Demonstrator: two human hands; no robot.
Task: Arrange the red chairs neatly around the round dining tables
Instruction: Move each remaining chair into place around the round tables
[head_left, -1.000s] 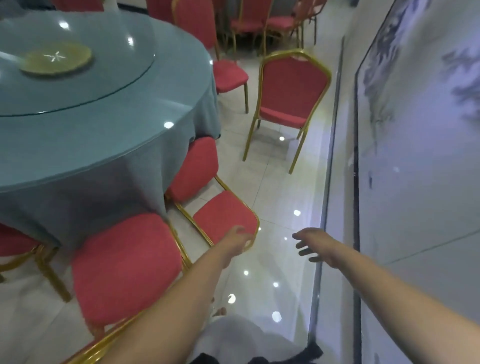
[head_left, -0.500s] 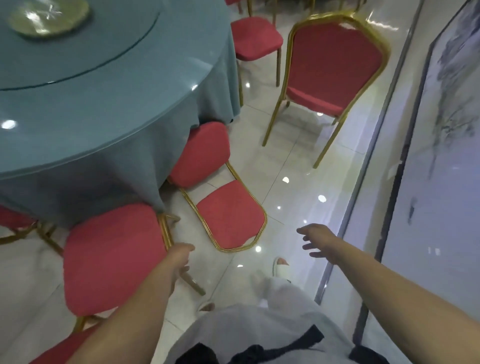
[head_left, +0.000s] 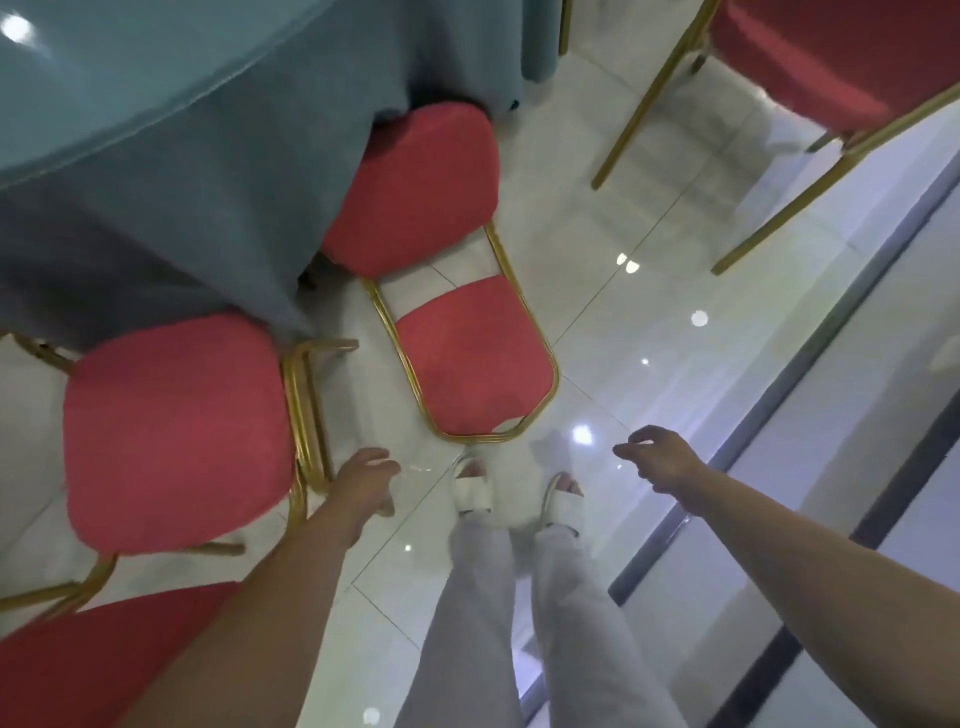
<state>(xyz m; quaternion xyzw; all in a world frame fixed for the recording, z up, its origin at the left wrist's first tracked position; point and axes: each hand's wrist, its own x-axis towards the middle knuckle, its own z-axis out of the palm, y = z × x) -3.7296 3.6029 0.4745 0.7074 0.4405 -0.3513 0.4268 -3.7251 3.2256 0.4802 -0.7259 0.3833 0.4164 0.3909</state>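
Observation:
I look down at a round table under a teal cloth (head_left: 171, 171). A red chair with a gold frame (head_left: 467, 358) stands straight ahead, its seat tucked under the cloth and its back towards me. A second red chair (head_left: 176, 441) stands to the left, its back at the bottom left. My left hand (head_left: 363, 480) hangs with loosely curled fingers just right of that chair's gold frame and holds nothing. My right hand (head_left: 657, 460) hovers over the floor right of the middle chair's back, fingers relaxed and empty. A third red chair (head_left: 810, 67) stands apart at the upper right.
The glossy white tile floor (head_left: 649, 270) runs between the table and the wall panel (head_left: 857, 415) on the right. My feet in white sandals (head_left: 472, 493) stand just behind the middle chair's back.
The view has tilted down and moved closer, so the middle chair now lies right in front of my feet. Both hands stay empty and have dropped slightly lower.

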